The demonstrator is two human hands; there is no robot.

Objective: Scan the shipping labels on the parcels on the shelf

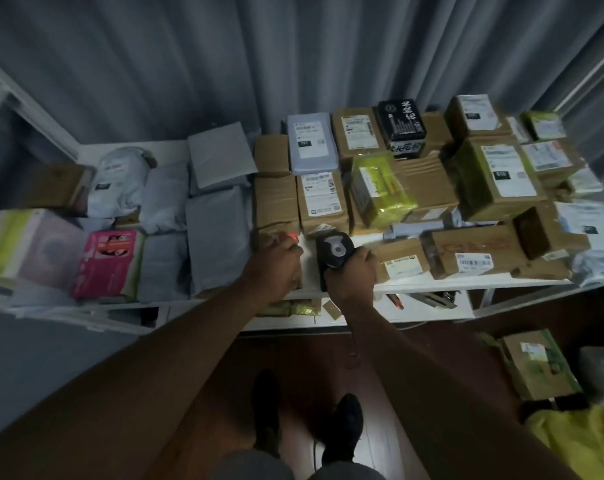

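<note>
Your right hand (350,268) clasps the black scanner (335,252) at the front edge of the white shelf (432,284), aimed left. Your left hand (276,259) holds a small brown parcel (276,233) there, a red glow at your fingertips. Behind, a labelled carton (323,202); a grey mailer (312,142) reads "23".

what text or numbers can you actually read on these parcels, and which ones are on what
"23T" (last character unsure): dark patch on the label of the grey mailer.
"花皎米", read with some doubt: white characters on the black pack.
Shipping labels on the brown box and the large box: barcodes and print show, too small to read.
Pink box: print too blurred.
Scanner: no readable marking.
</note>
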